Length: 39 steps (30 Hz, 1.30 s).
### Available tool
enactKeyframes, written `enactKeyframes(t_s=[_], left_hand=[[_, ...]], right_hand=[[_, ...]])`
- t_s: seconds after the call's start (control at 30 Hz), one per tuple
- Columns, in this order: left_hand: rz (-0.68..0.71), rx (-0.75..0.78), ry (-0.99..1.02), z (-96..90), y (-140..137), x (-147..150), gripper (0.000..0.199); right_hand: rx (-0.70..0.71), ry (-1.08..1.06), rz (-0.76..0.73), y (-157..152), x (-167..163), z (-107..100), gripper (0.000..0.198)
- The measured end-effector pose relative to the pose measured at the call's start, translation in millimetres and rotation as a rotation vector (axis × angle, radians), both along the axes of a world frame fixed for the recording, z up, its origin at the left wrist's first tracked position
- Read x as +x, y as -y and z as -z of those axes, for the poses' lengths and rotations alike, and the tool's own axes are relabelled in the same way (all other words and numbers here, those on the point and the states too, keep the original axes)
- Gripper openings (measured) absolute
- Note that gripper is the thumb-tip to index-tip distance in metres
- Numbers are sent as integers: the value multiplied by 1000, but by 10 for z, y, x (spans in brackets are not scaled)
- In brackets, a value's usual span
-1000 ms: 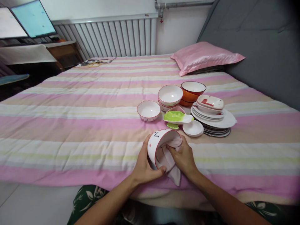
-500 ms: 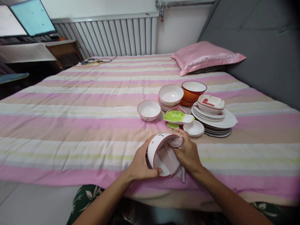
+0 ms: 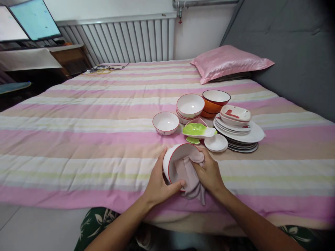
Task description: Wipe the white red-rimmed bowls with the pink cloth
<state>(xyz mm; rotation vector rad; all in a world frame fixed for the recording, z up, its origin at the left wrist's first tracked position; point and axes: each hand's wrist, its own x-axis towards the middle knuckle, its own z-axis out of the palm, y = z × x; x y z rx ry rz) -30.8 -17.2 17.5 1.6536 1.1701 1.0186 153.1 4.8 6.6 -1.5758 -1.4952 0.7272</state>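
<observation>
A white bowl with a red rim (image 3: 171, 158) is held tilted over the near edge of the bed, its opening turned to the right. My left hand (image 3: 162, 183) is closed round its left side, thumb over the lower rim. My right hand (image 3: 210, 172) grips a pale pink cloth (image 3: 190, 174), part of which lies inside the bowl while its end hangs below the rim. Some right fingers are hidden behind the bowl's edge. Just beyond the hands are a green and white leaf-shaped dish (image 3: 196, 130), a small white dish (image 3: 216, 143) and another red-rimmed bowl (image 3: 165, 123).
Stacked red-rimmed bowls (image 3: 190, 105) stand beside orange bowls (image 3: 216, 101). To their right, a pile of plates (image 3: 255, 132) carries small rectangular dishes (image 3: 235, 114). A pink pillow (image 3: 231, 62) rests at the back right, and cables (image 3: 108, 68) lie at the far left of the striped bedspread (image 3: 78, 139).
The held bowl has turned so that more of its inside faces me. The cloth has shifted down and left across the bowl's lower rim, with my right hand slightly lower.
</observation>
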Motion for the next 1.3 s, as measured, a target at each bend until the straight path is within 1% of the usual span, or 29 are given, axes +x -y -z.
enactKeyframes(t_s=[0.13,0.27,0.33,0.4,0.5,0.57,0.73,0.8,0.87,0.97,1.07,1.17,1.23,1.3], left_hand=[[2,-60,46,-41,-20,1,85],[-21,-155,216,-4,-66,7,74],[-77,-235,309,32,-100,1,71],[-137,-330,380,67,-128,-12,69],[-184,-456,452,100,-136,-33,63],[-188,-494,499,112,-124,-39,59],[-160,-469,551,130,-113,-40,58],[-155,-456,547,136,-124,-41,61],[-128,-428,536,137,-137,-43,65],[-62,-340,476,124,-145,-47,73],[31,-221,326,85,-129,-42,79],[119,-149,204,31,-100,-26,83],[140,-139,172,4,-86,-15,83],[143,-144,154,-6,-80,-12,85]], right_hand=[[-28,30,8,-7,-5,29,33],[-59,20,-5,-29,3,40,34],[-52,-19,-30,-47,24,42,34],[-16,-73,-41,-69,58,46,33],[25,-169,-5,-120,132,58,37],[26,-263,34,-169,192,63,41],[45,-491,146,-313,352,17,48],[77,-536,136,-355,408,-21,48],[122,-548,85,-376,450,-63,47],[206,-450,0,-365,462,-134,44],[271,-281,-46,-337,391,-209,37],[310,-240,-86,-331,252,-263,27],[325,-223,-79,-336,152,-284,29],[347,-186,-69,-332,67,-302,37]])
